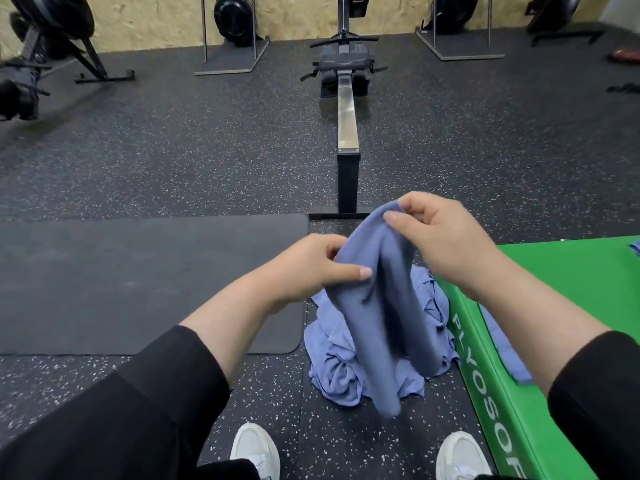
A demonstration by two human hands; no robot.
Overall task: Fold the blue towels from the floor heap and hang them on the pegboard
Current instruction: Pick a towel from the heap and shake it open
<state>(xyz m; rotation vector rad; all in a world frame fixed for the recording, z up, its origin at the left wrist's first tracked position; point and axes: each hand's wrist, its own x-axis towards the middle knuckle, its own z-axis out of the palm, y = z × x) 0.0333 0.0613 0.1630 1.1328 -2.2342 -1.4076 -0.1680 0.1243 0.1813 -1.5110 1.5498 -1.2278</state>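
head cam: green plyo box (568, 282) at right reads "plyosof" down its side, w/ a blue towel strip (502, 344) lying on top. left hand (311, 268) & right hand (440, 233) each pinch the top edge of a blue towel (381, 306), hanging over the floor heap (332, 372) just beside the box. rower rail (347, 126) straight ahead, dark mat (138, 282) at left, white shoes (256, 448) below.

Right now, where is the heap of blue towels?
In the head view, the heap of blue towels lies on the floor at lower centre, against the left side of the green box, behind the towel held up.
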